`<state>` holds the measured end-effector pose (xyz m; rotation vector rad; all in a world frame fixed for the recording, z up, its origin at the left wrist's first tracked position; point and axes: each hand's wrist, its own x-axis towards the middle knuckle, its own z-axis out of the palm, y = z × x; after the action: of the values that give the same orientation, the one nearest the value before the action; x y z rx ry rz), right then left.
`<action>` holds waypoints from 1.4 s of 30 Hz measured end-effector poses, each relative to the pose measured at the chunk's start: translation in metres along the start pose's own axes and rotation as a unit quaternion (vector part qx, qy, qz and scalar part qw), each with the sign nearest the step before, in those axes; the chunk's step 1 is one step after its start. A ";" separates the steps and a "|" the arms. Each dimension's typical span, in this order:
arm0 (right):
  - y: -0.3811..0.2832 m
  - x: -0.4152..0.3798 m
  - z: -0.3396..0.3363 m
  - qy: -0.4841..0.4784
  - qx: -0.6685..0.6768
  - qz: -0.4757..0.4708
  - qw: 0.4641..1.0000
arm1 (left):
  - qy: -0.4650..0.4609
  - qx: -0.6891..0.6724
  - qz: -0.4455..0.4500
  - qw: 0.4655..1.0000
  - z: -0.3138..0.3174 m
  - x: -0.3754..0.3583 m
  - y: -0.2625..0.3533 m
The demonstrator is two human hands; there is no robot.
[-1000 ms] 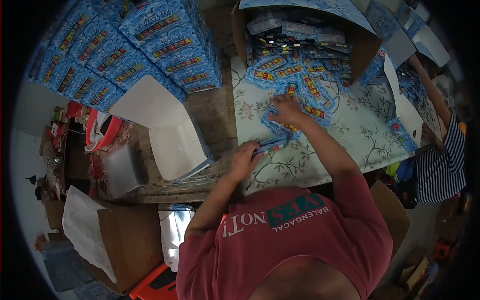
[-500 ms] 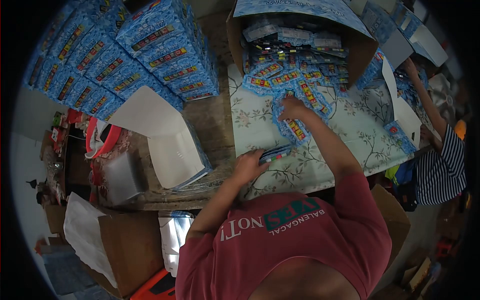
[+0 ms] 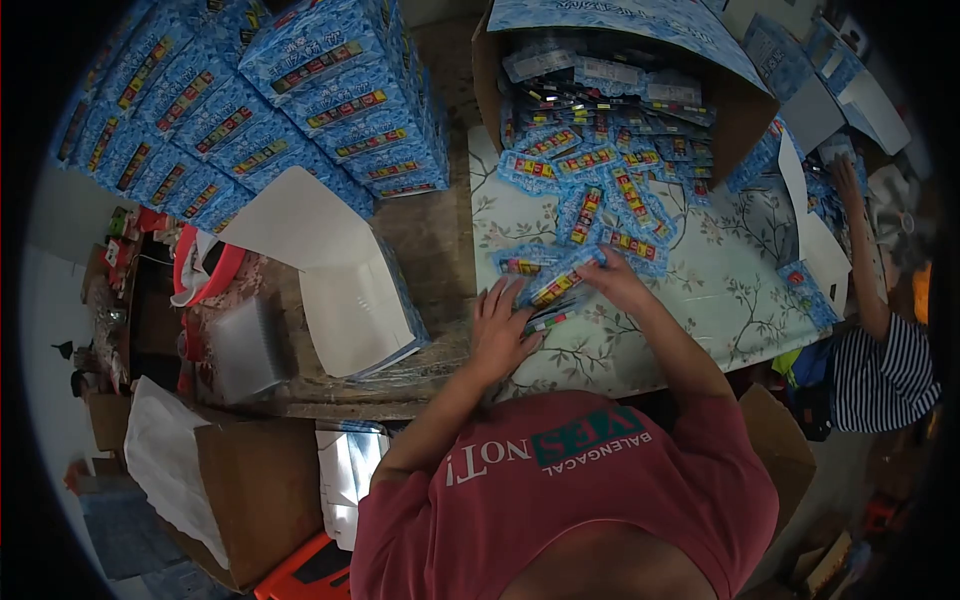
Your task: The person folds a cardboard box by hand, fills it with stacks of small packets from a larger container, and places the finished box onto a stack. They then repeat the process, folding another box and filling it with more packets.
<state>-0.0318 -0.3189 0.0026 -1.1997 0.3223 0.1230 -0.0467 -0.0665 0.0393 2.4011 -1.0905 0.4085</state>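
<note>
Floral tablecloth [image 3: 710,315], blue packet [image 3: 561,286], right fingers [image 3: 603,273] on one end, left fingers [image 3: 498,301] opposite

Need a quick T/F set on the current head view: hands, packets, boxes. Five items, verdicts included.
1. The right hand holds a packet. True.
2. The left hand is inside the carton. False: it is at the packets near the table's front edge.
3. Loose packets lie in front of the carton's mouth. True.
4. The open box sits on the floral cloth. False: it is on bare wood.
5. Stacked boxes stand left of the carton. True.
</note>
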 end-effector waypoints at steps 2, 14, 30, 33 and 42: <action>0.000 -0.006 -0.016 -0.141 -0.161 0.012 0.977 | 0.009 -0.011 -0.032 0.999 0.006 0.002 -0.001; -0.081 0.123 -0.024 -0.147 -0.424 -0.110 0.887 | -0.174 -0.193 -0.134 0.956 0.013 0.018 -0.019; -0.099 0.144 0.020 0.037 -0.125 -0.083 0.988 | -0.355 -0.104 -0.096 0.924 0.023 0.080 -0.073; -0.067 0.158 -0.004 0.022 -0.142 0.020 0.989 | -0.285 -0.163 -0.100 0.939 0.021 0.060 -0.063; -0.058 0.080 0.003 -0.368 -0.494 0.005 0.788 | -0.010 0.051 -0.082 0.995 -0.001 0.024 -0.010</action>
<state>0.0601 -0.3433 0.0307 -2.0628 -0.5159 0.8289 -0.0236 -0.0753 0.0480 2.5663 -0.8920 0.3924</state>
